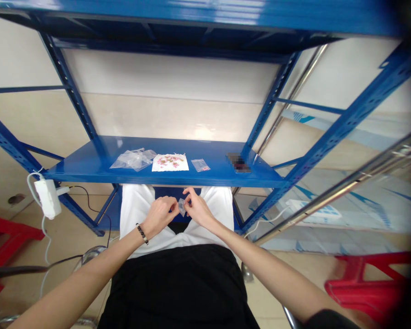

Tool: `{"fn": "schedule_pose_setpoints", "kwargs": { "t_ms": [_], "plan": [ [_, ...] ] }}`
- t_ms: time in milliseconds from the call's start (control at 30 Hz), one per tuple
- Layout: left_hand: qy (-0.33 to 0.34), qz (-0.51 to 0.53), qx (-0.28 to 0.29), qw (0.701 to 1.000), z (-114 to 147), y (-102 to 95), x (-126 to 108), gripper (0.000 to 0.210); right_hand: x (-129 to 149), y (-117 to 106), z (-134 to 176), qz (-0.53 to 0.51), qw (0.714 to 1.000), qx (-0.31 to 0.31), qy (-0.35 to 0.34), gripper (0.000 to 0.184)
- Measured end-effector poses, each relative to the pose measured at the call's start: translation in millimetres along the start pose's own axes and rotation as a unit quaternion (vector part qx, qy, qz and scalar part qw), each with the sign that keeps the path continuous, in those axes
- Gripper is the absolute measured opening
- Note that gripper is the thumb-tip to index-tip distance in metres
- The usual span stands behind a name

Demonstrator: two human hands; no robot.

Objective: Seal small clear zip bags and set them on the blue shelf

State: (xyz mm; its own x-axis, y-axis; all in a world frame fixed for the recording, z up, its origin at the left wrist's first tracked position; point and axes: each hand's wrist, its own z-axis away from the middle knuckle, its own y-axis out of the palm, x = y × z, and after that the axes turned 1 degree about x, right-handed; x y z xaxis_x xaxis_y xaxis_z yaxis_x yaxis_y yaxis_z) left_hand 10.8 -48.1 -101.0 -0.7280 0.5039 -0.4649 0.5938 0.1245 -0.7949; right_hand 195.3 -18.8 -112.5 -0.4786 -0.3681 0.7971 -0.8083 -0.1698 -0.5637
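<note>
Blue shelf with empty clear bags, both hands, left hand, right hand, pinching small clear bag

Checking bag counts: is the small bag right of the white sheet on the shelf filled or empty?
Filled, at least partly: the small bag lies flat on the blue shelf with pinkish bits showing at one end. How full, cannot tell.

Both forearms are bare. The left hand has a bracelet of dark beads with a few pale ones at the wrist. The right hand wears nothing. A dark sleeve edge shows at the right upper arm. A black top covers the torso, with white trousers over the thighs
</note>
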Motion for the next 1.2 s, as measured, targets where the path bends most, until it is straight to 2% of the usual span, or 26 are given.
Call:
{"fn": "schedule_pose_setpoints", "kwargs": {
  "t_ms": [100, 167, 200, 267, 333, 400, 467, 600, 800, 1000, 1200],
  "plan": [
    [-0.067, 0.137, -0.037, 0.988, -7.5, 3.8, 10.6, 0.018, -0.8, -4.4, -3.4, -0.092, 0.996, 0.009, 0.009, 0.04],
    [-0.135, 0.255, -0.047, 0.956, -10.8, 4.3, 17.7, 0.019, 1.4, -7.7, -4.6, -0.149, 0.988, 0.02, 0.019, 0.041],
    [-0.173, 0.321, -0.031, 0.931, -11.2, 3.8, 20.3, 0.024, 3.4, -9.9, -4.8, -0.173, 0.984, 0.025, 0.022, 0.041],
    [-0.234, 0.449, 0.036, 0.861, -9.6, 1.8, 22.5, 0.035, 8.3, -15.3, -4.5, -0.209, 0.977, 0.03, 0.023, 0.044],
    [-0.254, 0.541, 0.102, 0.795, -6.2, -0.4, 21.0, 0.039, 12.3, -21.2, -3.9, -0.229, 0.973, 0.029, 0.017, 0.048],
    [-0.245, 0.584, 0.134, 0.762, -3.7, -1.2, 18.0, 0.039, 13.8, -26.3, -3.8, -0.24, 0.97, 0.029, 0.011, 0.053],
    [-0.239, 0.597, 0.134, 0.754, -3.6, 0.1, 16.6, 0.037, 12.5, -29.7, -5.1, -0.251, 0.967, 0.032, 0.009, 0.058],
    [-0.249, 0.602, 0.07, 0.755, -10.1, 5.0, 22.4, 0.035, 6.1, -32.8, -10.7, -0.258, 0.966, 0.009, 0.016, 0.064],
    [-0.249, 0.565, 0.009, 0.787, -12.4, 0.7, 28.3, 0.035, 0.6, -35.0, -13.6, -0.221, 0.975, -0.033, 0.018, 0.064],
    [-0.248, 0.585, 0.053, 0.77, -9.7, -3.3, 22.6, 0.042, -3.0, -34.6, -14.2, -0.267, 0.961, -0.07, -0.012, 0.055],
    [-0.241, 0.597, 0.038, 0.764, -14.5, 2.5, 26.4, 0.038, -1.1, -38.5, -17.1, -0.293, 0.952, -0.083, 0.008, 0.056]
  ]
}}
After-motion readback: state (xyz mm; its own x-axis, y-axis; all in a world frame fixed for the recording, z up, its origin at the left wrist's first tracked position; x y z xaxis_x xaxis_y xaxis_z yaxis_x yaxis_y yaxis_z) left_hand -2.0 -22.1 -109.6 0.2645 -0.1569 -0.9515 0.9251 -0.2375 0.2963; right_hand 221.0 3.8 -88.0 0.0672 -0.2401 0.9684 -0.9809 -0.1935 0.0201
